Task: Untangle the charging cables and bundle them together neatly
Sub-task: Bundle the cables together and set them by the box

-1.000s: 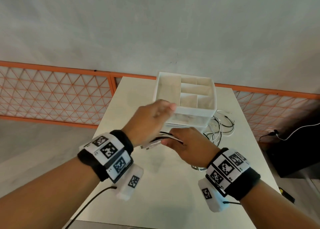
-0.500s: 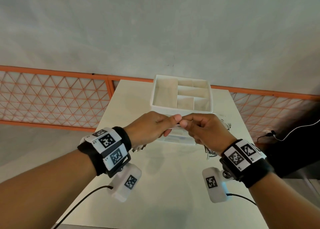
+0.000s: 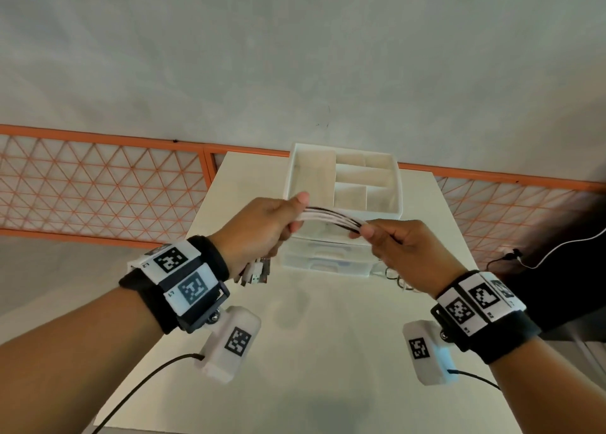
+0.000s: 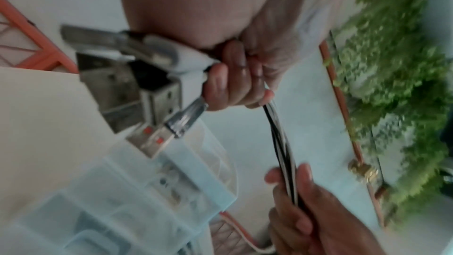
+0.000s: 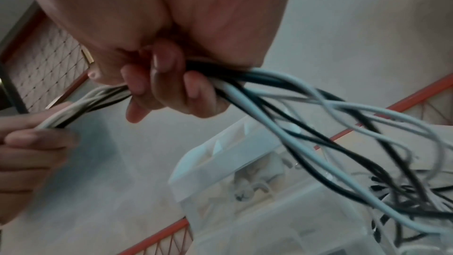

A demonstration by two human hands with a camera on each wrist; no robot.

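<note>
Both hands are drawing apart above the white counter (image 3: 328, 351), so a straightened run of white and black charging cables (image 3: 331, 218) now spans them before the white drawer organiser (image 3: 344, 184). Left hand (image 3: 259, 233) is fisting the plug ends; right hand (image 3: 403, 253) is pinching the run, loose tails trailing behind.

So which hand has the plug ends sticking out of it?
The left hand. The metal plugs poke out behind its fingers, while only loose cables trail from the right hand.
</note>
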